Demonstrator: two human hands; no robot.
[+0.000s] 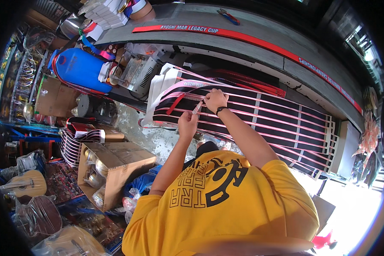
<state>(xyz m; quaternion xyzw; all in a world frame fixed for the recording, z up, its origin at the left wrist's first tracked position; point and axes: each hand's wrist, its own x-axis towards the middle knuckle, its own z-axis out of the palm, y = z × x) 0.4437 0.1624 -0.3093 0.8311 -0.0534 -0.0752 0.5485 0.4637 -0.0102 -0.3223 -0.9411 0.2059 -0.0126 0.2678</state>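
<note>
A wide sheet of printed black ribbon strips with pink-and-white edges lies across a low surface in front of me. My left hand is closed at the sheet's near left part, pinching the lower end of a narrow pinkish-white strip. Just above and to the right, my right hand, with a black band at its wrist, is closed over the sheet by the strip's upper end. What its fingers grip is hidden. A short red ribbon lies on the sheet left of both hands.
Beyond the sheet, a long red printed ribbon runs along a grey counter, with pliers behind it. At left stand a blue plastic container, a grey metal machine and an open cardboard box. Wrapped guitars lie lower left.
</note>
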